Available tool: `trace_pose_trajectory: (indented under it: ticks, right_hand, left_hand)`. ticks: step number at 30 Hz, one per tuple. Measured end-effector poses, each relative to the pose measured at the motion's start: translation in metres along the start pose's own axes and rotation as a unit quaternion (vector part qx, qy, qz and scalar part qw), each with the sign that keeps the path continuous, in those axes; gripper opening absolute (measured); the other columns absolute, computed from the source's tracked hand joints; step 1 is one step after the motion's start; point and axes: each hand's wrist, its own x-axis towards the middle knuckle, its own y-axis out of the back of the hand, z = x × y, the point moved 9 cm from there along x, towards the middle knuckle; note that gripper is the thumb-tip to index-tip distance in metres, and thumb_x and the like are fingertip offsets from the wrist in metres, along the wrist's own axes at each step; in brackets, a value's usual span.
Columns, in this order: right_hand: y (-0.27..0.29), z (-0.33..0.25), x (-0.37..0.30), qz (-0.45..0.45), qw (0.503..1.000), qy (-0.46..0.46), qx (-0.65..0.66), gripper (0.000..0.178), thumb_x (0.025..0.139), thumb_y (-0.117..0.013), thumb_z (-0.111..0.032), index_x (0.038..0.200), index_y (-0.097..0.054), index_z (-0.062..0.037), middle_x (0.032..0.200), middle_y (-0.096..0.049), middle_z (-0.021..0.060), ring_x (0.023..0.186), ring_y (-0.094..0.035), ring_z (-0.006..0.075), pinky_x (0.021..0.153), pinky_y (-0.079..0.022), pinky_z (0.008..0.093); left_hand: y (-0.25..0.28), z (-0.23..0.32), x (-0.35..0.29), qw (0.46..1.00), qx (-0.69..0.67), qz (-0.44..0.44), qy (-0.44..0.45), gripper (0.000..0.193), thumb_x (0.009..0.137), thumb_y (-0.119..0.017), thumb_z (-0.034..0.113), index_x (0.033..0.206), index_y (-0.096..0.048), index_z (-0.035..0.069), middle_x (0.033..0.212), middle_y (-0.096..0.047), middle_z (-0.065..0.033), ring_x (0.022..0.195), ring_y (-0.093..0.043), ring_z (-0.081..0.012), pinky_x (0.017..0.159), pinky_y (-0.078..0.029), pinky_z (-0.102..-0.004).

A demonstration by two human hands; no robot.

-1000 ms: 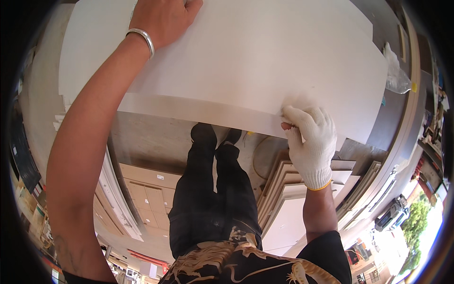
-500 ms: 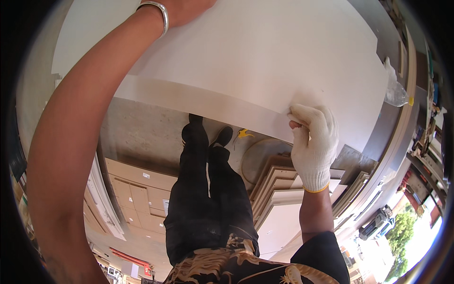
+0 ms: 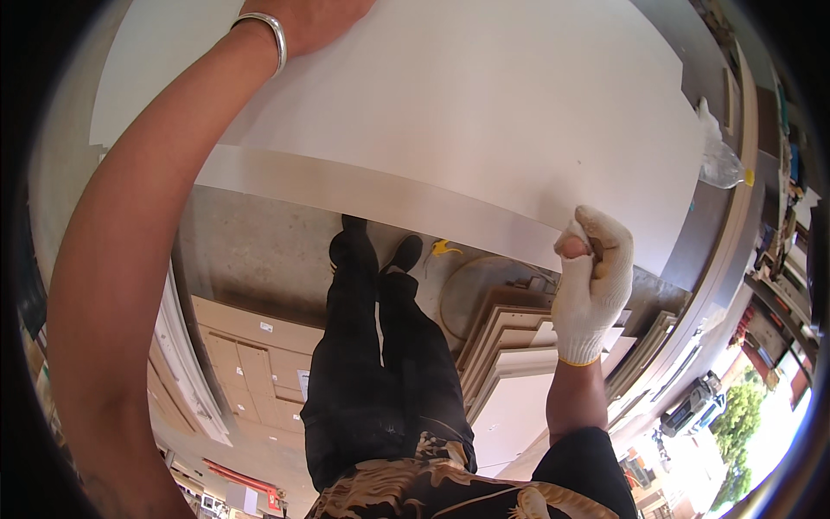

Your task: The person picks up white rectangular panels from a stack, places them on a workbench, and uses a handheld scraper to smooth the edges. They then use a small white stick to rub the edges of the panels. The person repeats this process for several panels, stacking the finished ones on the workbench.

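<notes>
A large smooth white board lies flat in front of me, with a paler-brown strip along its near edge. My left hand, bare and with a silver bangle at the wrist, reaches over the far part of the board; its fingers are cut off by the top of the picture. At the near right edge of the board is my right hand, in a white knitted glove with the bare thumb tip poking out. Its fingers are curled in against the thumb. Whatever they hold, if anything, is hidden.
A clear plastic bottle with a yellow cap lies right of the board. Below on the floor are a yellow tool, stacked panels at the right and brown panels at the left. My legs stand between them.
My right hand has shifted to the right and slightly nearer to me, with its fingers curled in tighter. My left hand has slid a little to the left.
</notes>
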Motion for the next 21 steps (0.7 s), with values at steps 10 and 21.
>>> trace_pose_trajectory:
  ticks: [10,21]
  right_hand:
    - [-0.019,-0.016,0.017,-0.121,0.978,-0.047,-0.165,0.019,0.091,-0.058,0.003,0.109,-0.064,0.0029,0.082,-0.060,0.0041,0.075,-0.052,0.0083,0.068,-0.046,0.0239]
    - [-0.039,-0.010,0.048,-0.223,0.936,-0.111,-0.249,0.008,0.086,-0.067,-0.002,0.090,-0.069,0.0048,0.065,-0.055,-0.0012,0.062,-0.046,0.0051,0.059,-0.043,0.0238]
  left_hand:
    - [-0.001,-0.001,0.000,1.000,0.010,-0.017,0.017,0.048,0.090,-0.060,0.016,0.135,-0.058,-0.002,0.146,-0.052,-0.0269,0.140,-0.045,-0.0409,0.121,-0.033,-0.0470]
    - [-0.003,-0.003,-0.004,0.999,-0.009,-0.014,0.052,0.050,0.092,-0.057,0.019,0.137,-0.056,-0.002,0.148,-0.050,-0.0263,0.142,-0.042,-0.0400,0.122,-0.030,-0.0468]
